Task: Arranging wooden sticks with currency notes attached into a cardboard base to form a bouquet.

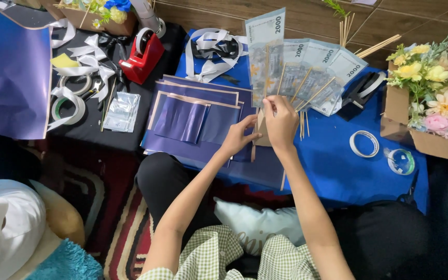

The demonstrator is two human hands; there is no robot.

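My right hand (281, 122) grips the gathered lower ends of several thin wooden sticks (312, 93), each carrying a grey-blue banknote (265, 52), and the notes spread above it like a fan. My left hand (239, 137) holds a brown paper piece (261, 134) against the base of that bundle, just left of my right hand. Both hands hover over a blue cloth (338, 166) on the floor. A stack of folded purple wrapping sheets (193, 116) lies immediately to the left of my left hand.
A red tape dispenser (143, 54) and white ribbons (86, 65) sit on black cloth at left. A black tape dispenser (361, 91), two tape rolls (364, 143) and a cardboard box of artificial flowers (431, 93) lie right. Large purple sheet (9, 72) far left; another person's white sleeve (1, 228) lower left.
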